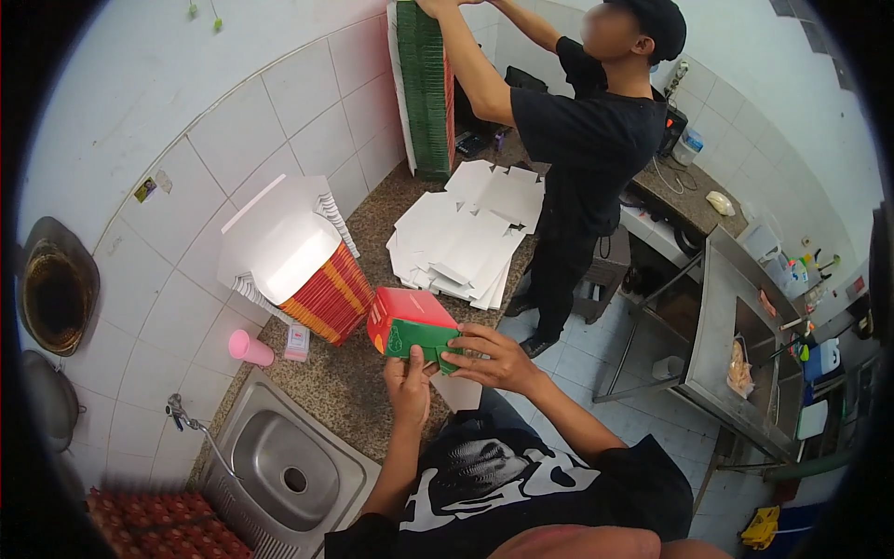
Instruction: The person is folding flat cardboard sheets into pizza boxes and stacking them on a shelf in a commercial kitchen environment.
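The red-and-green carton (410,321) is held up in the air above the person-side edge of the stone counter (345,373), between the sink (361,475) and the flat white blanks (456,242); it looks part-folded, w/ a white flap hanging below by the R hand. Handling, my guess: thin card, v. light, stiff along the creases but bendy mid-panel, prob. a bit slick on the printed side; not fragile as such, but would dent or crease if squeezed hard. Best hold: corners & folded edges, thumb outside, fingers behind, rather than mid-panel. L hand (407,389): part-closed, thumb pressed on the green side near its bottom edge, other fingers mostly hidden, so can't tell their exact grip. R hand (492,359): fingers bent, nearly closed, pinching the green side's R end at the corner. Hands close together, both on the carton. Nested cartons (321,293) stand near the counter's wall-side edge.
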`<action>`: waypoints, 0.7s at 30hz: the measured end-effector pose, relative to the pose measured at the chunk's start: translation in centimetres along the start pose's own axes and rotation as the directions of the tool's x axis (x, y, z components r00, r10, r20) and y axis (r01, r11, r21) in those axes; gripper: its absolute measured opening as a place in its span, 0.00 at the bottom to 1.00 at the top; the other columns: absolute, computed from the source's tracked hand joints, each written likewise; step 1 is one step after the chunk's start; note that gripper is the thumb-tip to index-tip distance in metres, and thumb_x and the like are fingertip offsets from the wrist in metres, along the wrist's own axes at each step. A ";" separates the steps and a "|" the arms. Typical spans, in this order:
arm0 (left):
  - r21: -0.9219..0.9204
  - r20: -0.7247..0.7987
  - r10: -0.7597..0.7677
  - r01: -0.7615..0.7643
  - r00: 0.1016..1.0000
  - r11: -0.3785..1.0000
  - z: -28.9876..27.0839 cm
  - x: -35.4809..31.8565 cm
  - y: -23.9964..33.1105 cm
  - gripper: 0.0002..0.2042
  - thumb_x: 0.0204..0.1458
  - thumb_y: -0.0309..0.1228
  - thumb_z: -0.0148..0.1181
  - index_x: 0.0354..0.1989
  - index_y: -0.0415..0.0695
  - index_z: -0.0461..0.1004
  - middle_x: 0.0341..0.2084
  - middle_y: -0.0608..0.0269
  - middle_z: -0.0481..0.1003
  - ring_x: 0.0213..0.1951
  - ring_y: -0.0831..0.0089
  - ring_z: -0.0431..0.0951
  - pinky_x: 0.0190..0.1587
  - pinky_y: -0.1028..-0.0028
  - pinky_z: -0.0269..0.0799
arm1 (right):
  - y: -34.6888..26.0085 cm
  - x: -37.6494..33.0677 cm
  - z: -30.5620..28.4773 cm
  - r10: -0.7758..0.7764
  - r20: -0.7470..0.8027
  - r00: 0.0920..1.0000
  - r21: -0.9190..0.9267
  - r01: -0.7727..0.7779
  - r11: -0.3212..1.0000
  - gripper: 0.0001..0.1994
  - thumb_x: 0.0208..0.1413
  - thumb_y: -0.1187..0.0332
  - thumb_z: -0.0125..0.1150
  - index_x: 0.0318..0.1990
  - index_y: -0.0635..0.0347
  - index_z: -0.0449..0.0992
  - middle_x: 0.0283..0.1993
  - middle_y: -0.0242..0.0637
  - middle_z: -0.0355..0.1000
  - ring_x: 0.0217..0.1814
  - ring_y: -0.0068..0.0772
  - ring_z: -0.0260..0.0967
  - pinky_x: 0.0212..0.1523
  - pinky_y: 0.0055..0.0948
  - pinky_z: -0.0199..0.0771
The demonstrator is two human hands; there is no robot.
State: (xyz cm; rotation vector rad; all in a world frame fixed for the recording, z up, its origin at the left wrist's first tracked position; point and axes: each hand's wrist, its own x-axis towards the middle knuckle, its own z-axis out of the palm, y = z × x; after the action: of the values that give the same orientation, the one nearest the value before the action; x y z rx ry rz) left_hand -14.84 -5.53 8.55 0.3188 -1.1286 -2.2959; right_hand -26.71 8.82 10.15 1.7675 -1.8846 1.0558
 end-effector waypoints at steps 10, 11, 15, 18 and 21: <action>0.038 -0.075 0.150 -0.148 0.986 0.988 0.5 0.4 -1.3 0.13 0.65 0.33 0.48 0.44 0.34 0.71 0.36 0.62 0.75 0.37 0.77 0.76 0.40 0.74 0.74 | -1.6 1.3 0.7 0.212 -0.097 0.972 0.190 -0.191 0.963 0.19 0.44 0.68 0.72 0.47 0.56 0.81 0.49 0.36 0.77 0.61 0.46 0.67 0.56 0.40 0.72; 0.037 -0.074 0.149 -0.147 0.986 0.988 0.4 0.7 -0.7 0.13 0.65 0.33 0.48 0.44 0.34 0.71 0.36 0.62 0.75 0.37 0.77 0.76 0.40 0.74 0.74 | -1.7 1.1 0.7 0.174 -0.011 0.985 0.250 -0.165 0.954 0.19 0.45 0.68 0.71 0.48 0.57 0.80 0.49 0.35 0.77 0.62 0.44 0.67 0.56 0.41 0.72; 0.090 -0.049 0.085 -0.081 0.995 0.993 -0.6 0.3 -0.8 0.13 0.66 0.35 0.46 0.41 0.37 0.72 0.36 0.65 0.74 0.34 0.80 0.74 0.37 0.78 0.71 | -2.3 0.9 1.5 0.168 -0.026 0.985 0.220 -0.159 0.963 0.19 0.45 0.68 0.71 0.47 0.57 0.81 0.48 0.35 0.77 0.62 0.44 0.67 0.57 0.42 0.71; 0.070 -0.092 0.086 -0.079 0.992 0.994 0.3 -0.9 -2.8 0.15 0.67 0.35 0.45 0.52 0.37 0.67 0.46 0.58 0.71 0.49 0.73 0.72 0.50 0.73 0.69 | -2.1 0.4 3.2 0.211 -0.186 0.960 0.120 -0.191 0.974 0.17 0.42 0.69 0.74 0.43 0.57 0.83 0.45 0.36 0.79 0.61 0.44 0.69 0.59 0.42 0.70; -0.046 -0.146 0.082 -0.089 0.986 0.995 2.0 -1.1 -2.3 0.14 0.67 0.34 0.44 0.50 0.36 0.69 0.44 0.61 0.71 0.45 0.76 0.72 0.47 0.75 0.69 | -2.0 0.6 3.2 0.315 -0.270 0.910 0.231 -0.257 0.938 0.16 0.42 0.68 0.74 0.42 0.56 0.83 0.45 0.36 0.79 0.61 0.44 0.69 0.61 0.44 0.68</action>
State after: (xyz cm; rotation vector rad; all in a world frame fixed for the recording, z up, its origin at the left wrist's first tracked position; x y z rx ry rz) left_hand -15.64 -2.51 7.96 0.4015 -0.9897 -2.1857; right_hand -24.17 6.20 8.98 1.3395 -1.9342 1.5657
